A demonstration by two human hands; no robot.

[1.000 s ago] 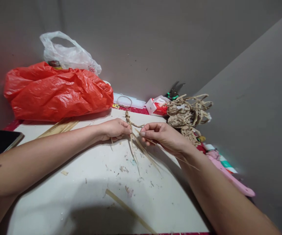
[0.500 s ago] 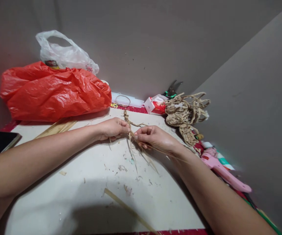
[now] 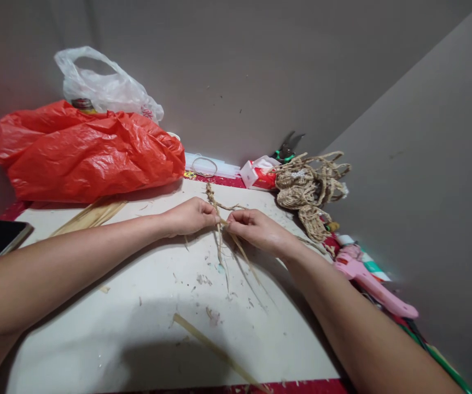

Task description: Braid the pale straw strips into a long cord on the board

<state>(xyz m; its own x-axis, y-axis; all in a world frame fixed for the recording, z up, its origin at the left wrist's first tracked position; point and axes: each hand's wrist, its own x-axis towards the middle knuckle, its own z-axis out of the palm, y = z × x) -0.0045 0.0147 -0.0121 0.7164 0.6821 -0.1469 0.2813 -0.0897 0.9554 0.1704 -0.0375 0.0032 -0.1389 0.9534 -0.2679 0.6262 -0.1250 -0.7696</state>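
Note:
Near the back middle of the white board (image 3: 137,284), my left hand (image 3: 192,218) pinches tan fibre strands (image 3: 219,241) between thumb and fingers. My right hand (image 3: 256,230), close beside it on the right, is also closed on the strands. A knotted, twisted part of the fibre (image 3: 210,192) rises just behind my fingertips, and a thin twisted cord (image 3: 231,207) runs off to the right from it. Loose strand ends hang down toward the front. The fingertips partly hide where the strands meet.
A red plastic bag (image 3: 88,156) and a white bag (image 3: 108,87) stand back left, a phone (image 3: 0,241) at the left edge. Woven fibre pieces (image 3: 301,191), a tissue pack (image 3: 258,174), pruners (image 3: 287,149) and a pink tool (image 3: 377,287) line the right. A flat strip (image 3: 215,350) lies in front.
My right fingers have closed up nearer the strands, and the long strand that lay across my right wrist no longer shows there. A strand end now reaches further down right. The view shifted slightly.

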